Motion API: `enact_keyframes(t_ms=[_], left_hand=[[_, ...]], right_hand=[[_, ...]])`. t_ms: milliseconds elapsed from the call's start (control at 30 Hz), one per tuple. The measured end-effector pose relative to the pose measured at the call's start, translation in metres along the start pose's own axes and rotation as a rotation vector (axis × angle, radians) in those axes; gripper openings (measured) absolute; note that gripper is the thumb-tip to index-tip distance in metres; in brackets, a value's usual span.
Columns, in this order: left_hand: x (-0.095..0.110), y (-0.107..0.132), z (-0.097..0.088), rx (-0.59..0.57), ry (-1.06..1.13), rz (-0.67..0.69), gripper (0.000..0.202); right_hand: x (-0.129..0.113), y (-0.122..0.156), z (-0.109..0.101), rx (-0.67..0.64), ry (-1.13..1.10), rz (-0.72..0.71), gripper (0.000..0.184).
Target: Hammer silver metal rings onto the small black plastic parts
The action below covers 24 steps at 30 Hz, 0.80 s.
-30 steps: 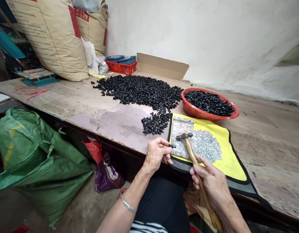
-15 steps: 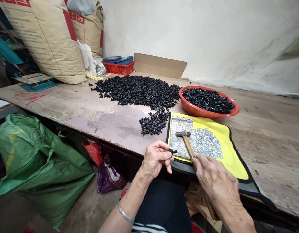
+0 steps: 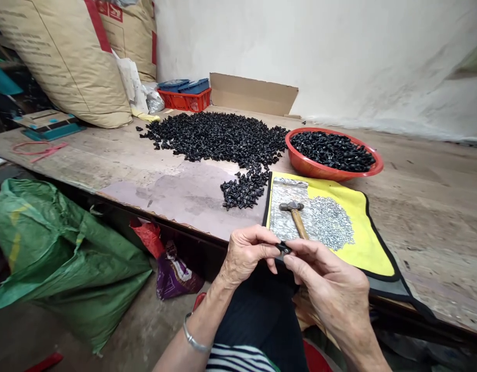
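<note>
My left hand (image 3: 246, 253) and my right hand (image 3: 327, 284) meet over the table's front edge. Their fingertips pinch a small black plastic part (image 3: 283, 249), which is partly hidden by my fingers. Just beyond them, a ball-peen hammer (image 3: 295, 214) with a wooden handle lies on a dented metal plate (image 3: 287, 206), its handle end running toward my right hand. The plate rests on a yellow mat with a black border (image 3: 362, 248), beside a pile of tiny silver metal pieces (image 3: 331, 223). A wide spread of black plastic parts (image 3: 218, 139) covers the table beyond, with a smaller heap (image 3: 244, 190) next to the mat.
A red bowl (image 3: 300, 165) full of black parts stands behind the mat on the worn wooden table (image 3: 106, 160). Large paper sacks (image 3: 63, 62) and a red crate (image 3: 186, 101) stand at the back. A green sack (image 3: 63, 263) sits on the floor at left.
My right hand has let go of the hammer, which now lies on the metal plate. That hand has moved left to the black part, which both hands now pinch.
</note>
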<state>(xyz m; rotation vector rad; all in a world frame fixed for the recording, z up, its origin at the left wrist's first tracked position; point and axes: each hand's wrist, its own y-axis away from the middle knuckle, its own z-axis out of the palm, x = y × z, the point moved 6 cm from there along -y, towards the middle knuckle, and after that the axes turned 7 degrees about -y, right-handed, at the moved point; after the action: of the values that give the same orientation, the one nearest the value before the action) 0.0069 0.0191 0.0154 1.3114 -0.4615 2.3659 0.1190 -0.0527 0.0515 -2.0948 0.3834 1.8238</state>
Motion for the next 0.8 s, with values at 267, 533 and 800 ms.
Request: enact_keyframes(t_ms=[267, 533, 800], left_hand=[[0.01, 0.007, 0.003, -0.003, -0.124, 0.038, 0.006], [0.003, 0.0, -0.011, 0.19, -0.258, -0.118, 0.008], [-0.016, -0.017, -0.03, 0.35, -0.373, -0.282, 0.01]], right_hand=[[-0.001, 0.002, 0.002, 0.027, -0.07, 0.085, 0.023], [0.007, -0.006, -0.017, 0.066, 0.656, -0.219, 0.027], [0.008, -0.005, -0.015, 0.093, 1.362, -0.526, 0.024]])
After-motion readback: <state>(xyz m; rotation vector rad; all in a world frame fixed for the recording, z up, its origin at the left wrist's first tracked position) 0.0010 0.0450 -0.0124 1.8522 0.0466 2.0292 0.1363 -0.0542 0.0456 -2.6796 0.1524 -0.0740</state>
